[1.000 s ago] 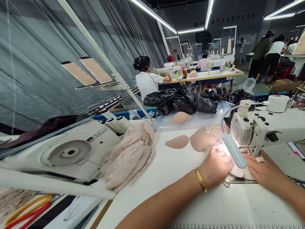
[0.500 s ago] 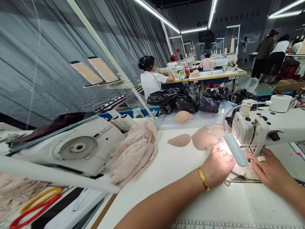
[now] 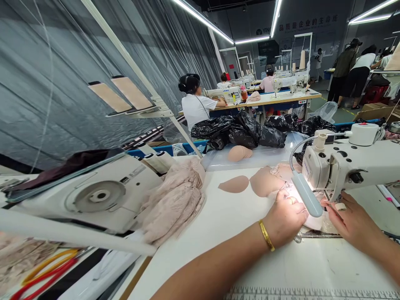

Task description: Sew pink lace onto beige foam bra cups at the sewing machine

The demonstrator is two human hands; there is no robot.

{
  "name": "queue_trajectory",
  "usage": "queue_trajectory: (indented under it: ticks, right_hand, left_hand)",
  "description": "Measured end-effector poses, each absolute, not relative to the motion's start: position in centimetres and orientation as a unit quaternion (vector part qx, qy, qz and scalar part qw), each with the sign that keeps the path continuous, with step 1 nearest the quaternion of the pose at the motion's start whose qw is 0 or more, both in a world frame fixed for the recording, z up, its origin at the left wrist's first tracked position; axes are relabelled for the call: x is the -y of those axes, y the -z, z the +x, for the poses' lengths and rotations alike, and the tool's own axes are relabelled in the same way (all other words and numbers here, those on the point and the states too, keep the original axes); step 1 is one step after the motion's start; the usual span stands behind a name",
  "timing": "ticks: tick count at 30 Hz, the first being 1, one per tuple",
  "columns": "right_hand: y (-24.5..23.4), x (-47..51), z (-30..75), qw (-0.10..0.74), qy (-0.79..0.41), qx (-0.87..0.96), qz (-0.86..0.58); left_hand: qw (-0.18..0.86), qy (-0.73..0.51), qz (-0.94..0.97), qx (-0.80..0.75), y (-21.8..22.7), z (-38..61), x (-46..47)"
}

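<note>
My left hand [image 3: 288, 217], a gold bangle at its wrist, has its fingers closed on pale pink fabric [image 3: 312, 223] lying on the bed of the sewing machine [image 3: 318, 166]. A grey lamp [image 3: 306, 195] on a bent neck hangs over the work and hides part of it. To the right of the needle area is my right hand [image 3: 351, 216], thumb and fingers drawn together near the fabric. Something thin and dark seems to sit between them; I cannot make out what. A larger beige moulded cup [image 3: 265, 182] with lace [image 3: 281, 168] trails left from the fabric.
A flat beige teardrop pad [image 3: 234, 184] lies on the white table, with stacked beige pads [image 3: 240, 153] behind it. Piled lace pieces [image 3: 178, 200] stand at the left. Black plastic bags [image 3: 243, 129] line the back. A ruler [image 3: 300, 292] runs along the front edge.
The whole view has shifted slightly left. Both hands stay by the machine in nearly the same pose; the right thumb and fingers show a little more of the thin dark thing.
</note>
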State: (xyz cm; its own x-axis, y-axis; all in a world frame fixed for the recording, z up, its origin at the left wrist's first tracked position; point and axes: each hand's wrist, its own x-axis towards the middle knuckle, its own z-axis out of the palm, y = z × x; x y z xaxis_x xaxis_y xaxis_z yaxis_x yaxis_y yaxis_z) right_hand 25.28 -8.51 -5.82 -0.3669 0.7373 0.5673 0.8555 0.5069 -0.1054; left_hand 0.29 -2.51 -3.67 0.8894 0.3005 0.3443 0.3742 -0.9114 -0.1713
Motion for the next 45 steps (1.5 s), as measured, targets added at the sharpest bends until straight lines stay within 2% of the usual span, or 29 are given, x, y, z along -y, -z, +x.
queue_trajectory:
  ticks: [4, 9, 13, 30, 36, 41, 45]
  right_hand:
    - [5.5, 8.9, 24.9, 0.271, 0.088, 0.823, -0.491]
    - [4.8, 9.9, 24.9, 0.19, -0.036, 0.868, -0.457]
    - [4.5, 10.2, 25.0, 0.17, -0.077, 0.88, -0.436]
    - [6.0, 9.3, 23.9, 0.167, -0.041, 0.848, -0.501]
    - [6.4, 9.0, 23.9, 0.171, 0.006, 0.852, -0.495]
    - [6.5, 9.1, 24.1, 0.179, 0.019, 0.856, -0.484]
    - [6.9, 9.0, 24.2, 0.182, 0.004, 0.853, -0.488]
  left_hand:
    - [0.107, 0.15, -0.965, 0.188, 3.5, 0.4, 2.4]
    - [0.079, 0.146, -0.97, 0.179, 3.1, 0.3, 4.1]
    - [0.063, 0.13, -0.975, 0.17, 2.8, 0.1, 5.5]
    - [0.015, 0.108, -0.981, 0.16, 1.8, 0.0, 0.6]
    - [0.015, 0.113, -0.979, 0.17, 2.1, 0.0, -1.2]
    - [0.047, 0.182, -0.94, 0.285, -0.2, -0.1, -3.3]
    - [-0.038, 0.261, -0.864, 0.428, -2.0, 0.5, -5.8]
